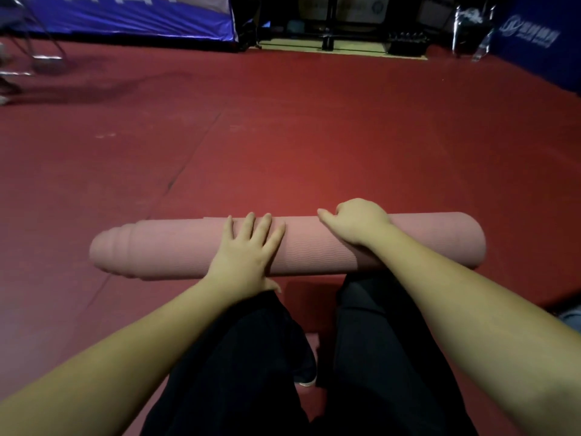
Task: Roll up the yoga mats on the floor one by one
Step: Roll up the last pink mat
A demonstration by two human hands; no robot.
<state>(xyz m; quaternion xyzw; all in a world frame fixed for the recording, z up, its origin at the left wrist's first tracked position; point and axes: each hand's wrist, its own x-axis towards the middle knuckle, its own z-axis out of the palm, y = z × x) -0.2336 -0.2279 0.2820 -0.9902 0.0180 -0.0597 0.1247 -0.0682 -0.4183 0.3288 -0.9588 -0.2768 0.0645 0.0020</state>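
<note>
My left hand [248,250] pressed flat, fingers spread, on the rolled pink mat [314,243]; my right hand [358,223] curled over its top.

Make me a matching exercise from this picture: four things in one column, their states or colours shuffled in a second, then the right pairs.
Things:
1. pink yoga mat
2. left hand
3. right hand
4. floor

States:
A. fingers curled over the roll
B. dark red
C. rolled up, layers stepped at one end
D. flat on the roll, fingers spread

Pairs: 1-C, 2-D, 3-A, 4-B
</note>
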